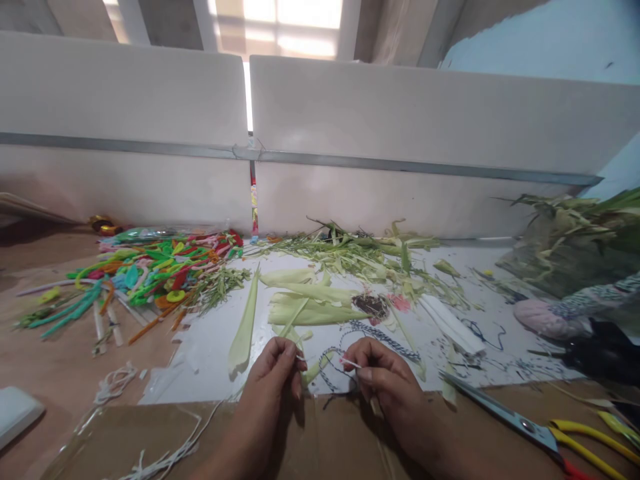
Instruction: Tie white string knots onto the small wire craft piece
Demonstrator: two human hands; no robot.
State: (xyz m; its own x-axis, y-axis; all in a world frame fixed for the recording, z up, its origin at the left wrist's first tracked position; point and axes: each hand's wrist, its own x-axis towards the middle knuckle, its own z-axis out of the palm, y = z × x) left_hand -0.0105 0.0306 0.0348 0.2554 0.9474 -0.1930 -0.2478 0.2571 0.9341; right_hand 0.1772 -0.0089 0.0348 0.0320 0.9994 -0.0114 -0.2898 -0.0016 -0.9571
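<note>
My left hand (280,370) is closed in a pinch on a thin white string, a short bit of which shows at the fingertips. Opposite it, my right hand (383,373) pinches a white string end (351,363) between thumb and fingers. Whether the two bits are one string I cannot tell. Just beyond my hands lie pale green corn husks (313,310), with a dark reddish-brown tangled clump (371,305) at their right end. A twisted blue-and-white cord (387,341) curls close to my right fingers. A single husk strip (244,327) lies left of the others.
Scissors (525,423) with yellow and red handles lie at right. Colourful pipe cleaners (150,270) are heaped at left. Husk scraps (350,253) line the back below a white panel (425,120). A loose white string bundle (170,460) rests on the cardboard (125,433) in front.
</note>
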